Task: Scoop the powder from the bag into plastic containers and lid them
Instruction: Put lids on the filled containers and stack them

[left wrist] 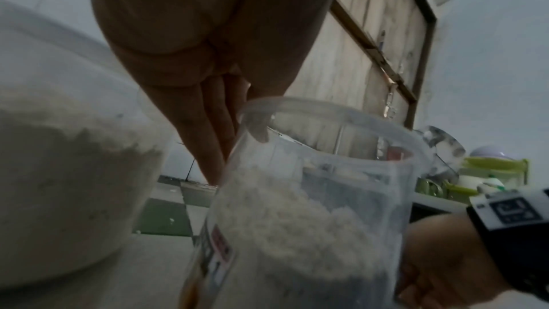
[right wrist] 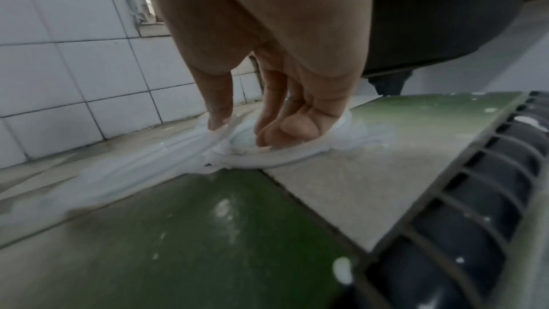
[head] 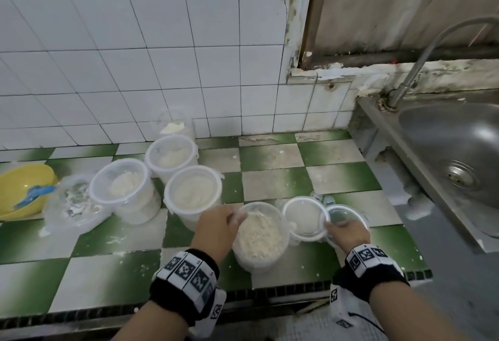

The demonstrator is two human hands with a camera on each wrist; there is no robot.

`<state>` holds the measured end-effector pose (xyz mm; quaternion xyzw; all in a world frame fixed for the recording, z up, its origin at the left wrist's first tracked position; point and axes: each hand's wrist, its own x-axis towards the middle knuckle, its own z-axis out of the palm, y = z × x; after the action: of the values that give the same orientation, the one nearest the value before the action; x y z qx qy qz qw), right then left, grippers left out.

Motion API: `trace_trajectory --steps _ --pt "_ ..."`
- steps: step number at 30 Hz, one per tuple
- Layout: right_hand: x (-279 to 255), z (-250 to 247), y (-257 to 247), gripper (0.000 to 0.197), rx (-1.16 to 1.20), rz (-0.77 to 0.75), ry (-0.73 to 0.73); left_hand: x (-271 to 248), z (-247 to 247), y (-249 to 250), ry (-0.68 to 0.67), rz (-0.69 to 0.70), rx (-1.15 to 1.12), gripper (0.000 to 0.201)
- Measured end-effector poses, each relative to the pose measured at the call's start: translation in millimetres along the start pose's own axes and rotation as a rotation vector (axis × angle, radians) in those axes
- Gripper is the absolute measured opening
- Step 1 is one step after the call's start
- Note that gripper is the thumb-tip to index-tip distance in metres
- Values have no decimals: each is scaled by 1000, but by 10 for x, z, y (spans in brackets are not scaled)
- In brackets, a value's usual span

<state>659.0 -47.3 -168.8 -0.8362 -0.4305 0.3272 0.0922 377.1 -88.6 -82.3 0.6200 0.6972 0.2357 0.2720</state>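
At the far left of the green-and-white checked counter (head: 272, 157) sit a yellow bowl (head: 25, 178) and, just beside it, the crumpled clear bag (head: 73, 205); how much powder it still holds is hard to make out. Next come three lidded containers (head: 193, 192) of powder, with a fourth, partly hidden one against the tiled wall behind them. The left hand (head: 218, 226) steadies the open, nearly full container (head: 260, 235) at the near edge, its thumb hooked over the rim while the straight fingers lie against the outer wall. To the right, two loose lids (head: 305, 219) overlap on the counter, and the right hand (head: 347, 232) pinches the rim of the nearer lid (right wrist: 258, 152) between thumb and curled fingers. Judging from this, scooping for this container looks done and the lidding step is in hand; the next move calls for lifting one lid free of the other, centring it over the open rim and pressing it down all round. Blur makes the lid edges hard to separate in the right wrist view.
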Motion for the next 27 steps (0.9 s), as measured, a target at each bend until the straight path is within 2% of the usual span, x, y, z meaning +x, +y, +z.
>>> trace_trajectory --steps 4,7,10,14,17,19,22,25,27 --pt "42 -36 -51 36 63 30 -20 31 -9 -16 -29 -90 -110 29" --pt "-15 -123 -47 40 373 33 -59 42 -21 -18 -70 -167 -196 29" --pt "-158 -234 -63 17 724 -5 -84 43 -35 -24 -99 -191 -230 28" --pt "-454 -337 -180 11 965 -214 -96 43 -55 -22 -113 -166 -200 33" --pt "-790 -362 -305 17 1066 -394 -119 11 -76 -5 -135 -192 -389 39" --pt "-986 -333 -330 22 1048 -531 -159 -38 -99 36 -163 -221 -572 48" --pt "-1164 -228 -304 23 885 -731 -204 -90 -128 41 -165 -261 -694 67" --pt "-1164 -103 -235 29 785 -876 -178 -111 -128 -9 -159 -284 -729 64" --pt "-1140 -46 -193 44 715 -931 -168 -119 -115 -43 -155 -279 -720 49"
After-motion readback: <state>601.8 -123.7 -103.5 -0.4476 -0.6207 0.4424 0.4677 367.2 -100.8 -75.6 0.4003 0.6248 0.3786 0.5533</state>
